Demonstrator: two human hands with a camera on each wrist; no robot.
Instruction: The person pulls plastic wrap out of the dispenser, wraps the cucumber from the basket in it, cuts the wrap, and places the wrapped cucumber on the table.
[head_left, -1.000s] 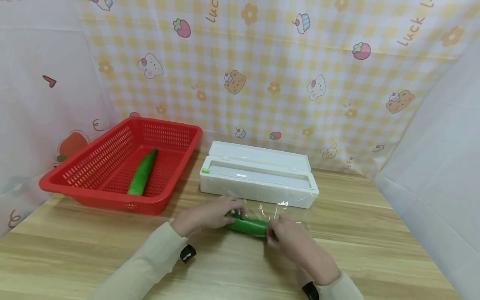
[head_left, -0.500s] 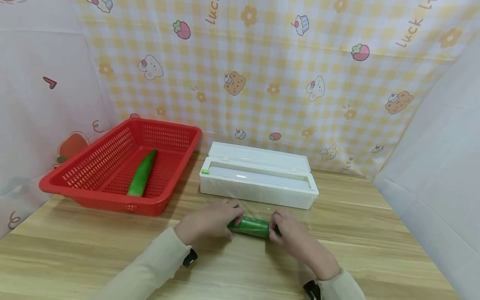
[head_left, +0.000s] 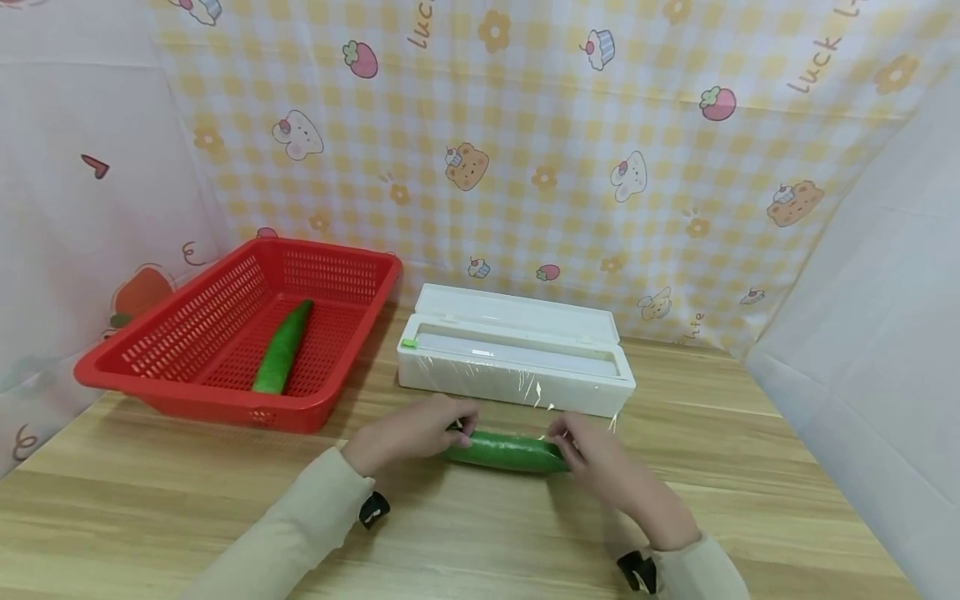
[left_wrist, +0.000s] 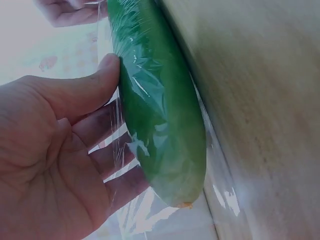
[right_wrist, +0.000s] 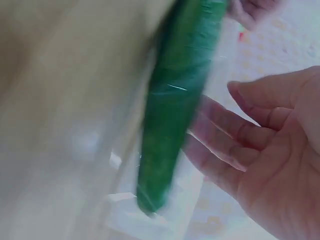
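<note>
A green cucumber [head_left: 510,452] lies crosswise on the table, with clear plastic wrap [left_wrist: 142,82] clinging to it in creases. In the head view my left hand [head_left: 431,429] is at its left end. The left wrist view shows this thumb on the cucumber's edge and the fingers reaching behind it, holding it through the film. My right hand [head_left: 600,454] is at the other end. Its thumb stands off the cucumber [right_wrist: 172,117] in the right wrist view, while loosely bent fingers touch the far side; their tips are hidden.
Behind the hands stands a white wrap dispenser box [head_left: 517,387], lid raised, a green slider [head_left: 408,343] at its left end. Film stretches from it toward the cucumber. At left, a red basket [head_left: 322,400] holds another cucumber [head_left: 283,350]. A patterned curtain [head_left: 465,100] hangs behind the table.
Both hands have moved apart toward the cucumber's ends, so more of it shows between them. The right hand has shifted right. Box and basket stay put.
</note>
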